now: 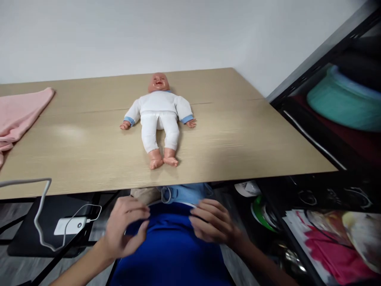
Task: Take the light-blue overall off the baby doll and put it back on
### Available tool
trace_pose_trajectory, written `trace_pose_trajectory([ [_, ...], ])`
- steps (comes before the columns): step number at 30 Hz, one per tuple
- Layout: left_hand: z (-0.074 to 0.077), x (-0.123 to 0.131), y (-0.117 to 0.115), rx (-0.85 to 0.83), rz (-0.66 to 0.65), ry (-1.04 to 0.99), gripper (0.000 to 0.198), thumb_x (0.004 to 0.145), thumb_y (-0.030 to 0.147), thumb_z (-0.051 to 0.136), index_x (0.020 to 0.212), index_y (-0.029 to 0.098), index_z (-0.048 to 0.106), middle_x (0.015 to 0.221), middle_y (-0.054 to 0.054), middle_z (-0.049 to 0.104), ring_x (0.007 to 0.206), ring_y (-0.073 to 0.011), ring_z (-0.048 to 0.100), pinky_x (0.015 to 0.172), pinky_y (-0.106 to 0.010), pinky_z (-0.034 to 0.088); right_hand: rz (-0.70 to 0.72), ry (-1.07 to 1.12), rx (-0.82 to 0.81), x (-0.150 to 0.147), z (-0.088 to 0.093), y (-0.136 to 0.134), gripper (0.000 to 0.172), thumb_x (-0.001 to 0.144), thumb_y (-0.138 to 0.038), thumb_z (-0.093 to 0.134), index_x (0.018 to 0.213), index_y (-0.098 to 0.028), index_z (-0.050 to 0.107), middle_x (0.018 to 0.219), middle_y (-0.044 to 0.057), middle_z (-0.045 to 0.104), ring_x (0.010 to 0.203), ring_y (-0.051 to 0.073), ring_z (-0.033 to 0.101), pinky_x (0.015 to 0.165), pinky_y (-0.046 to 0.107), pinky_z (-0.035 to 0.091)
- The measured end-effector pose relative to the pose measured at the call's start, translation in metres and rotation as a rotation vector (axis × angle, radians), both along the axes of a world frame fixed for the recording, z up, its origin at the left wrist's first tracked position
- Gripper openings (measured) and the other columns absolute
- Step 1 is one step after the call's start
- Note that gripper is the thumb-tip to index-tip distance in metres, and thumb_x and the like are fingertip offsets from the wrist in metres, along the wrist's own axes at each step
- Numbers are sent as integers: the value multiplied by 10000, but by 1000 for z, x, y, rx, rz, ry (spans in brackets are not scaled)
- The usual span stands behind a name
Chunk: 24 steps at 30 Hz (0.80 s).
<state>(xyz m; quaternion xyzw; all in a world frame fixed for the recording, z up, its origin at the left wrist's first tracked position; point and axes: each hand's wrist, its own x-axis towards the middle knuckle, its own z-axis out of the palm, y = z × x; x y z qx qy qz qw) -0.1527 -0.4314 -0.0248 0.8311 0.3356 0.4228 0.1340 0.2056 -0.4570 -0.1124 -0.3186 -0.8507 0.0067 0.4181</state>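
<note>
A baby doll [160, 103] in a white top and white trousers with blue cuffs lies on its back on the wooden table [238, 139], feet toward me. My left hand [129, 224] is in front of my blue shirt, below the table's front edge. Its fingers are bent, the thumb stands apart from them, and nothing is between them. Opposite it, my right hand [211, 220] hovers with loosely curled, slightly parted fingers; its thumb is hidden and no object shows in it. Neither hand touches the doll or the table.
A pink cloth [22, 113] lies at the table's left. A white power bank [70, 225] with a cable [40, 214] rests on a black seat [29, 222]. On the right, a dark shelf holds a teal container [345, 101]; papers and a crimson cloth [336, 254] lie lower down.
</note>
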Motion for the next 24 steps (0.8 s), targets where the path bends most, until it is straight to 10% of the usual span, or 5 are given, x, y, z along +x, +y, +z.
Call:
trace_pose_trajectory([
  [6, -107, 7, 20, -515, 167, 206, 312, 1167, 439, 690, 1421, 259, 698, 1450, -135, 804, 1415, -375, 746, 1217, -610, 616, -412, -117, -581, -34, -49, 11, 670, 1113, -419, 783, 1726, -260, 566, 1625, 178, 743, 1485, 402, 731, 1208, 633, 661],
  [12, -159, 23, 46, -872, 204, 69, 775, 1014, 665, 775, 1610, 196, 617, 1706, -234, 673, 1654, -457, 586, 1407, -680, 434, -308, -165, -619, -33, -48, 17, 243, 1181, -212, 598, 1210, -215, 840, 1133, 119, 834, 1094, 338, 805, 1001, 544, 665],
  [18, -151, 45, 48, -927, 92, -96, 563, 917, 434, 775, 1404, 153, 742, 1506, -213, 806, 1477, -445, 718, 1356, -632, 495, -202, 113, -530, -13, -35, 6, 224, 1138, -380, 715, 1273, -279, 862, 1282, 126, 803, 1169, 331, 772, 1075, 553, 652],
  [24, -102, 41, 26, -764, -257, -9, 231, 1104, 309, 705, 1314, 216, 728, 1375, -166, 834, 1279, -354, 801, 1125, -500, 630, -609, 501, -1000, 47, -91, 17, 664, 1033, -830, 638, 1350, -272, 812, 1473, 170, 800, 1441, 404, 735, 1269, 670, 579],
])
